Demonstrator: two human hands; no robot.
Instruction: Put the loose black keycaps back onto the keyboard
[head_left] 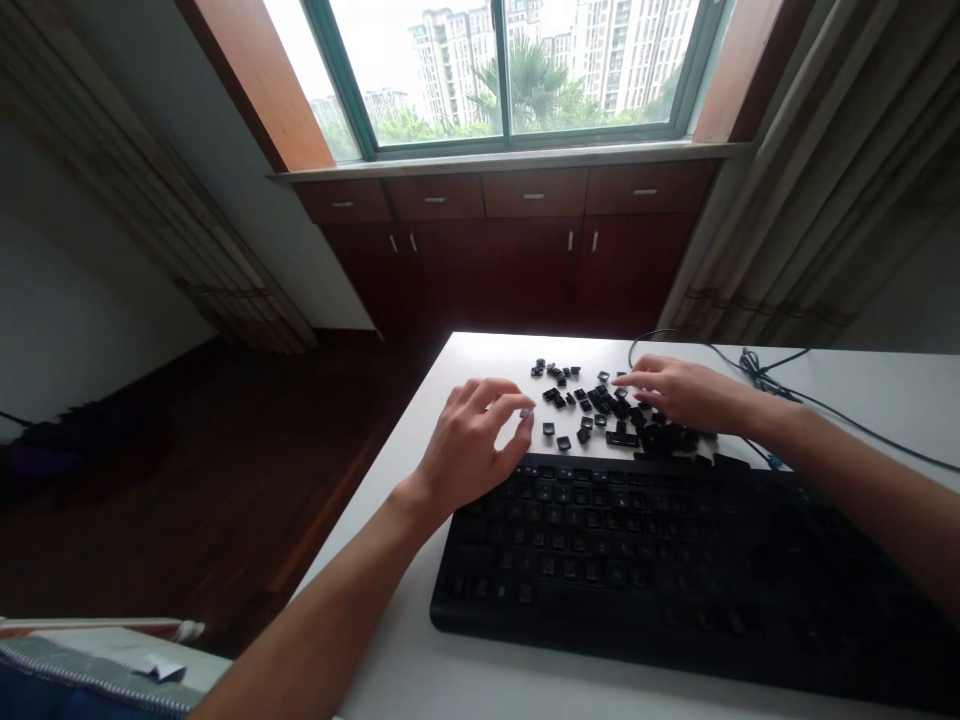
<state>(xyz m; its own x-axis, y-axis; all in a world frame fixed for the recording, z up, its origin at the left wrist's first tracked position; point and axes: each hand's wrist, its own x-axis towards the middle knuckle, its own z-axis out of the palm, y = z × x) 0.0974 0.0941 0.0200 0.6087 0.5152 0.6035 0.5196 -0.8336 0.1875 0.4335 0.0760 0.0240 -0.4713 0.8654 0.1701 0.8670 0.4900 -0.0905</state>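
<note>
A black keyboard [600, 560] lies on the white table, its upper rows showing bare key sockets. Behind it are several loose black keycaps [600, 398], some upright, others upside down. My left hand [476, 435] is over the keyboard's upper left corner, thumb and index finger pinched on a small greyish piece, seemingly a keycap [526, 412]. Above the right part of the scattered caps, my right hand [679, 392] reaches with its fingers stretched and apart. The fingertips are close to the caps; whether they touch one I cannot tell.
A black cable [847, 410] runs over the right side of the white table [397, 460]. Beyond the table's far edge stand reddish-brown cabinets [495, 265] beneath a window. Curtains hang on both sides. A dark wooden floor [225, 480] stretches out to the left.
</note>
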